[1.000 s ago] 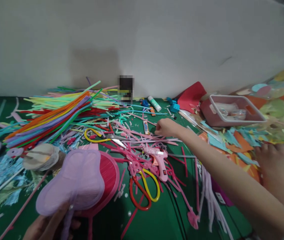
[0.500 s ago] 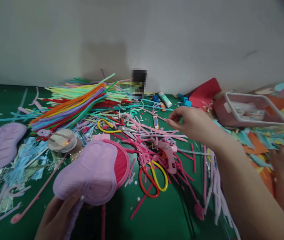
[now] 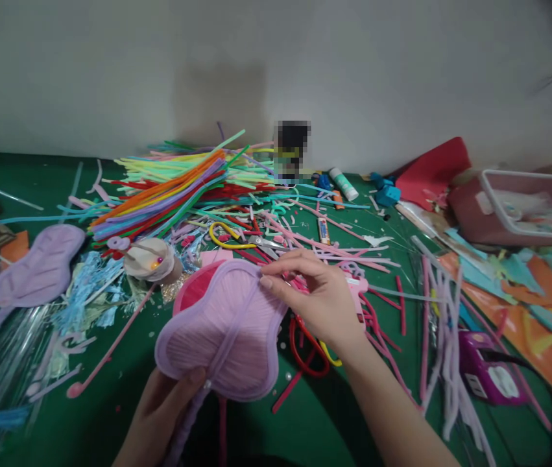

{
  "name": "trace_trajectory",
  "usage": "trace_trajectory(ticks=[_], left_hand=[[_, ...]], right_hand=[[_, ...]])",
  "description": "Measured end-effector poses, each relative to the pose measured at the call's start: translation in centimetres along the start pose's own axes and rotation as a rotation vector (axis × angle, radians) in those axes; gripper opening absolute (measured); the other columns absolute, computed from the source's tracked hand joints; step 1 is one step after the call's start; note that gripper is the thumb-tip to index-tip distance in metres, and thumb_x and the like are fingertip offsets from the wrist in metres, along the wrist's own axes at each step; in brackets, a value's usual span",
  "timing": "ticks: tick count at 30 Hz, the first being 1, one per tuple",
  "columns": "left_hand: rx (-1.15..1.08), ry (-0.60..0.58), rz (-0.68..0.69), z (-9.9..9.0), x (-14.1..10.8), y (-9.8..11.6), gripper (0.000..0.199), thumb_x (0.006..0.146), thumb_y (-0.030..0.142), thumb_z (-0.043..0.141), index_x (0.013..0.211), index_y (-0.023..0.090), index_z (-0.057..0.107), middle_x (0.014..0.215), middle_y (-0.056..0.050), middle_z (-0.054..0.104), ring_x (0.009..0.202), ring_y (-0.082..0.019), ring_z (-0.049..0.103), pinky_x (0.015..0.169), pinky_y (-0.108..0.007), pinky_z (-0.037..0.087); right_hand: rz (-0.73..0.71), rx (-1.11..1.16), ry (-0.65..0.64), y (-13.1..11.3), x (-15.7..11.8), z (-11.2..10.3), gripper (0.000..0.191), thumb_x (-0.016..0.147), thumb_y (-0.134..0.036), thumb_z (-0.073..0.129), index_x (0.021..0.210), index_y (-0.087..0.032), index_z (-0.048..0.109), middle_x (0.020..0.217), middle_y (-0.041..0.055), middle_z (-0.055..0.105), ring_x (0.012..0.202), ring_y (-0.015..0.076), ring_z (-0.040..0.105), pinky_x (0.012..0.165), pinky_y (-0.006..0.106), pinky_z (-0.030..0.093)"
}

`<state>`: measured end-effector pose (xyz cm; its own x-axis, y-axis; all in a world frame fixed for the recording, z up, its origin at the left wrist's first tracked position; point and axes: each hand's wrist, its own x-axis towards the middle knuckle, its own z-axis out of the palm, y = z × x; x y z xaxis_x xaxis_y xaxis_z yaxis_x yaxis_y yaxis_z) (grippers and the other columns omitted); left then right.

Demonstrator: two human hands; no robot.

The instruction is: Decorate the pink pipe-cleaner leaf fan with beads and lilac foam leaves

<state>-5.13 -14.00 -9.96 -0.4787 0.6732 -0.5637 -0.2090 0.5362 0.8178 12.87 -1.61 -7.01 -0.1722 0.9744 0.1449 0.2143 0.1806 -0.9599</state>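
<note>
your right hand (image 3: 319, 301) pinches the top edge of the lilac pad (image 3: 224, 337), your left hand (image 3: 166, 405) clamps its bottom edge by the stem, pad held just over the green table (image 3: 314, 421). it looks light, soft and floppy, so grip the stitched rim. one pink disc (image 3: 192, 292) behind it, a second lilac pad (image 3: 37, 269) far left, two scissors (image 3: 237, 237) beyond, one glue stick (image 3: 344, 183).

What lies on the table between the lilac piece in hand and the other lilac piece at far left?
In the head view, blue shredded strips, a pink stick and a round beige piece.
</note>
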Motion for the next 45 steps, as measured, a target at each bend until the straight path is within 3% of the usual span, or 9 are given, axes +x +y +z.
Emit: trace_trajectory(ticks=[4,8,13,19,23,28,33,40,45], left_hand=[[-0.083,-0.009,-0.065,-0.2,-0.5,-0.1,0.035,0.055,0.039,0.084,0.084,0.023,0.074,0.083,-0.001,0.077,0.101,-0.028,0.069,0.086,-0.031,0.057],[-0.124,-0.007,-0.106,-0.5,-0.5,-0.5,0.034,0.052,0.037,0.087,0.080,0.024,0.073,0.076,0.001,0.076,0.097,-0.025,0.070,0.084,-0.027,0.057],[-0.188,-0.028,-0.155,-0.4,-0.4,-0.9,0.040,0.050,0.036,0.089,0.084,0.022,0.073,0.083,0.000,0.077,0.093,-0.022,0.071,0.081,-0.023,0.057],[-0.210,-0.043,-0.181,-0.5,-0.4,-1.4,0.043,0.052,0.036,0.089,0.089,0.021,0.074,0.090,-0.002,0.077,0.101,-0.024,0.068,0.081,-0.023,0.056],[-0.225,-0.080,-0.170,-0.1,-0.6,-0.9,0.040,0.054,0.034,0.088,0.089,0.020,0.075,0.089,-0.003,0.077,0.098,-0.024,0.069,0.082,-0.025,0.056],[-0.337,-0.116,-0.220,0.3,-0.6,0.0,0.041,0.060,0.030,0.084,0.097,0.019,0.073,0.091,-0.003,0.077,0.090,-0.023,0.071,0.078,-0.025,0.058],[-0.365,-0.193,-0.205,0.0,0.2,0.2,0.032,0.065,0.029,0.081,0.094,0.018,0.071,0.078,-0.004,0.076,0.070,-0.025,0.072,0.060,-0.031,0.060],[-0.308,-0.143,-0.174,-0.5,0.3,0.4,0.030,0.067,0.028,0.078,0.095,0.019,0.070,0.076,-0.003,0.075,0.071,-0.025,0.072,0.058,-0.031,0.060],[-0.296,-0.196,-0.178,-1.4,0.4,-0.3,0.021,0.068,0.032,0.078,0.082,0.020,0.069,0.079,-0.002,0.075,0.071,-0.022,0.072,0.062,-0.028,0.060]], right_hand=[[0.036,0.023,0.007,0.3,0.1,-0.5,0.011,0.074,-0.025,0.079,0.084,-0.030,0.078,0.086,0.0012,0.061,0.087,0.0167,0.057,0.082,0.033,0.047],[0.087,0.057,-0.018,0.1,-0.1,-0.6,0.012,0.072,-0.026,0.079,0.083,-0.031,0.079,0.086,0.0019,0.061,0.084,0.0173,0.057,0.080,0.033,0.048],[0.118,0.058,-0.029,0.0,-0.3,-0.7,0.015,0.072,-0.027,0.079,0.085,-0.033,0.079,0.086,0.0022,0.063,0.083,0.0174,0.057,0.078,0.033,0.049],[0.128,-0.006,-0.002,0.6,-0.4,-0.9,0.014,0.071,-0.031,0.079,0.085,-0.027,0.078,0.085,0.0030,0.067,0.080,0.0177,0.060,0.070,0.031,0.047],[0.215,0.017,-0.009,0.9,-0.4,-0.7,0.021,0.070,-0.036,0.080,0.086,-0.022,0.076,0.084,0.0039,0.070,0.071,0.0159,0.060,0.061,0.029,0.046],[0.316,0.160,0.005,1.3,-0.5,-0.1,0.034,0.065,-0.035,0.083,0.094,-0.021,0.073,0.094,0.0049,0.072,0.078,0.0171,0.064,0.067,0.030,0.053],[0.338,0.240,0.022,1.9,-1.0,0.5,0.035,0.063,-0.032,0.084,0.094,-0.021,0.070,0.096,0.0050,0.073,0.082,0.0169,0.067,0.079,0.033,0.056],[0.368,0.248,0.007,2.2,-1.2,1.9,0.040,0.067,-0.039,0.080,0.101,-0.020,0.070,0.095,0.0055,0.072,0.083,0.0174,0.066,0.078,0.033,0.054],[0.367,0.231,-0.032,2.4,0.5,3.6,0.034,0.076,-0.051,0.068,0.082,-0.018,0.075,0.081,0.0031,0.072,0.077,0.0169,0.063,0.071,0.030,0.048]])
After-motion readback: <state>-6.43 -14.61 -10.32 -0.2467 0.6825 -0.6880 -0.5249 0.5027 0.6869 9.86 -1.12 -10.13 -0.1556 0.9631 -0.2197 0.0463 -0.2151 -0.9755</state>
